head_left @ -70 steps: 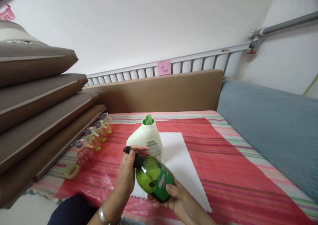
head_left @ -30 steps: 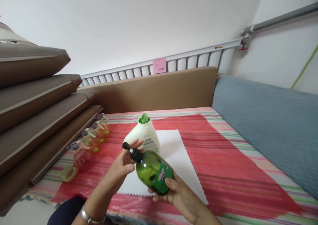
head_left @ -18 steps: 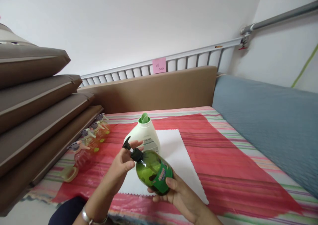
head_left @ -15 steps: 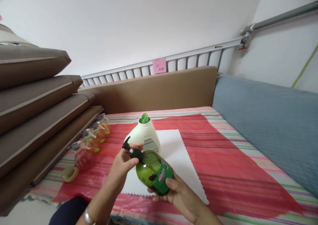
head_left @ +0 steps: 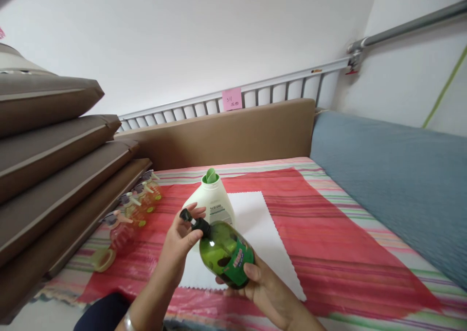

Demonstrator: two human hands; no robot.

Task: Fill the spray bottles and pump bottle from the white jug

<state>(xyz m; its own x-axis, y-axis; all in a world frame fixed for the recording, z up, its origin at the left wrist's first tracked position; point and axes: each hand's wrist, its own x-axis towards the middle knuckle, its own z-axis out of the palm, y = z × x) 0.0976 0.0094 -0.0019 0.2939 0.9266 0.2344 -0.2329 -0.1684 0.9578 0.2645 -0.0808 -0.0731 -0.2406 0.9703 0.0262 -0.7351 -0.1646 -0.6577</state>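
Observation:
A green translucent pump bottle with a black pump top is tilted in front of me, its pump end up and to the left. My right hand grips the bottle's lower body, thumb across the green label. At the other end, my left hand has its thumb on the black pump collar, with fingers behind the pump. The pump's nozzle points towards me. Behind the bottle stands a white jug with an open neck and a green spout inside, partly hidden by my left hand and the bottle.
A white scalloped-edge sheet lies under the jug on red plastic. At left stand several small pump bottles and a pale yellow ring-shaped item, beside stacked brown cushions. A brown padded board and blue cushion border the surface.
The pump's nozzle has turned from pointing up and left to pointing more towards me. My left fingers have shifted around the pump. My right hand keeps its hold on the bottle.

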